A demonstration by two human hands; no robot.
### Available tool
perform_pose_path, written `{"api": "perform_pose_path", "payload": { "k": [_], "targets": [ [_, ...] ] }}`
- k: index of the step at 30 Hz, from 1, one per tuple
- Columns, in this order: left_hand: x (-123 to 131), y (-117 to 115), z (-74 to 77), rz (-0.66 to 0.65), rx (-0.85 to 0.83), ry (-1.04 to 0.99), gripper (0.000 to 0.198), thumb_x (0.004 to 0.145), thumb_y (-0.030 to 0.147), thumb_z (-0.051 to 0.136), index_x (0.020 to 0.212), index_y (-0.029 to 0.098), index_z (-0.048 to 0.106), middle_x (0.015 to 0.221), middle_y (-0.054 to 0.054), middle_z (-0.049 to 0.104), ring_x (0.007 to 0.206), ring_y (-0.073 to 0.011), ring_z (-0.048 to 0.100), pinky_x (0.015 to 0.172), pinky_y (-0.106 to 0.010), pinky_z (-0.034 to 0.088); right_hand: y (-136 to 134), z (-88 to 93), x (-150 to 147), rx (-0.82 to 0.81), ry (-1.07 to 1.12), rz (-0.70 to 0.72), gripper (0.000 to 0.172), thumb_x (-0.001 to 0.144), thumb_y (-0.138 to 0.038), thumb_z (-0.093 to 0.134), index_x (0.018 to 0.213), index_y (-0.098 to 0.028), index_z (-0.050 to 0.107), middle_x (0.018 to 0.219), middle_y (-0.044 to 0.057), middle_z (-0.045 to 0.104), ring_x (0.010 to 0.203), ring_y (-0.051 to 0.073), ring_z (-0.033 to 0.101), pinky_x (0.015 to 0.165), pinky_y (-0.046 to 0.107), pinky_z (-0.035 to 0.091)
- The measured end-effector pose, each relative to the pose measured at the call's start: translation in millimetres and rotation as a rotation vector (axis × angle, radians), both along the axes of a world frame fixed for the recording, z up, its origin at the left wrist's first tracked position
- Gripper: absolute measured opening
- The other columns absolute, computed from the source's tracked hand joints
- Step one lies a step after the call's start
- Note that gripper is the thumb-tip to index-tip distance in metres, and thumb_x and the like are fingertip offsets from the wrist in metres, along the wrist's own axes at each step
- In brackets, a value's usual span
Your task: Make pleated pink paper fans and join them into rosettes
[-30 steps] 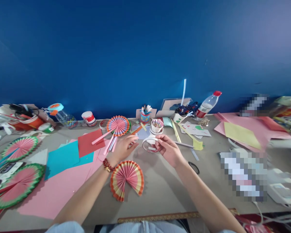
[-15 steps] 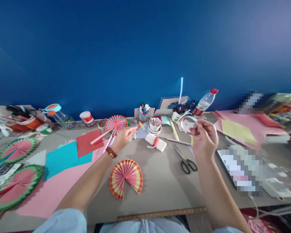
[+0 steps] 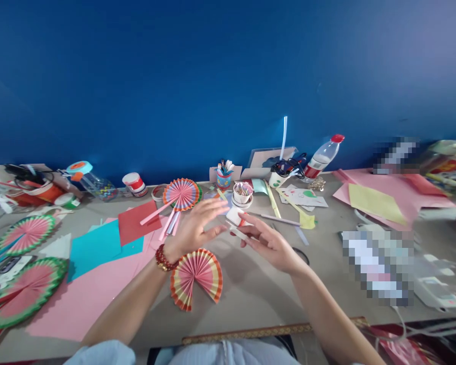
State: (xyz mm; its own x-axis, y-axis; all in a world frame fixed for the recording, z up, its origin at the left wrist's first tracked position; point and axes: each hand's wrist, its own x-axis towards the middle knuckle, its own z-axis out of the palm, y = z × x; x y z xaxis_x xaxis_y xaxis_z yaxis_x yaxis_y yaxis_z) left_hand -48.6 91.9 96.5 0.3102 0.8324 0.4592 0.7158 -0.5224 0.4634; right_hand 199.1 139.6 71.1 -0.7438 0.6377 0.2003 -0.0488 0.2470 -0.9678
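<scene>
Well, the gapped fan (image 3: 195,267) lies flat on the table (image 3: 251,309), just in front of the left wrist and its beaded bracelet (image 3: 165,257) – pleated and spread most of the way round, with a wedge missing on the side toward the person. So the folding looks done, I'd judge, while the circle is not yet closed, and I see no handle strips on it.

The right hand (image 3: 268,241) is raised above the table, its fingers pinching a slim white roll (image 3: 240,234), perhaps tape seen edge-on. The left hand (image 3: 201,223) faces it, fingers loosely spread and thumb held apart; it seems to grip nothing, though I cannot tell whether a bit of clear tape runs between the two. Just beyond the roll sits a white bundle (image 3: 235,216), partly hidden by the right fingers.

For comparison, the orange-rimmed fan (image 3: 182,194) behind the left hand makes a full round with pink strips (image 3: 155,215) hanging from it, and two green-rimmed fans, an upper one (image 3: 30,234) and a lower one (image 3: 32,289), lie at the far left with coloured strips. Going by those, joining the gap and adding a handle appear to be what is left – a judgement only. Turquoise paper (image 3: 93,251) and red paper (image 3: 137,223) lie left of the hands.
</scene>
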Motion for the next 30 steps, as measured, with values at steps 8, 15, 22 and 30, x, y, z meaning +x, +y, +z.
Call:
{"api": "perform_pose_path", "payload": {
  "k": [8,15,22,30],
  "targets": [
    [-0.7,-27.1,-31.5,-0.054,-0.325,-0.675,0.016,0.091,0.030,0.063,0.102,0.020,0.070,0.110,-0.010,0.072,0.110,-0.0258,0.064,0.094,-0.038,0.051,-7.3,-2.3,-17.2,0.010,-0.011,0.058,0.042,0.094,-0.027,0.061,0.135,-0.025,0.053,0.115,0.009,0.070,0.099,0.020,0.070,0.090,0.035,0.053],
    [-5.2,-38.2,-36.9,-0.040,-0.459,-0.817,0.023,0.096,0.029,0.055,0.110,0.022,0.071,0.123,-0.010,0.069,0.127,-0.0276,0.055,0.108,-0.044,0.042,-8.6,-8.1,-29.1,0.022,0.009,0.082,0.027,0.087,-0.032,0.070,0.110,-0.018,0.069,0.091,0.007,0.075,0.087,0.020,0.069,0.084,0.033,0.052],
    [-6.1,-43.5,-42.9,-0.058,-0.459,-0.883,0.035,0.090,0.032,0.064,0.123,0.020,0.061,0.110,-0.012,0.067,0.107,-0.0253,0.063,0.084,-0.034,0.055,-9.6,-17.0,-31.8,0.019,0.135,0.116,0.019,0.089,-0.037,0.065,0.097,-0.020,0.066,0.086,0.006,0.073,0.087,0.021,0.066,0.096,0.041,0.046],
    [4.0,-55.7,-30.0,-0.013,-0.132,-0.247,0.043,0.094,0.023,0.058,0.137,0.029,0.051,0.094,-0.004,0.066,0.089,-0.0190,0.062,0.083,-0.036,0.053,-10.3,-22.1,-34.9,0.134,0.003,0.134,0.029,0.087,-0.041,0.065,0.106,-0.019,0.064,0.105,0.008,0.067,0.099,0.023,0.061,0.095,0.039,0.046]
  ]
}}
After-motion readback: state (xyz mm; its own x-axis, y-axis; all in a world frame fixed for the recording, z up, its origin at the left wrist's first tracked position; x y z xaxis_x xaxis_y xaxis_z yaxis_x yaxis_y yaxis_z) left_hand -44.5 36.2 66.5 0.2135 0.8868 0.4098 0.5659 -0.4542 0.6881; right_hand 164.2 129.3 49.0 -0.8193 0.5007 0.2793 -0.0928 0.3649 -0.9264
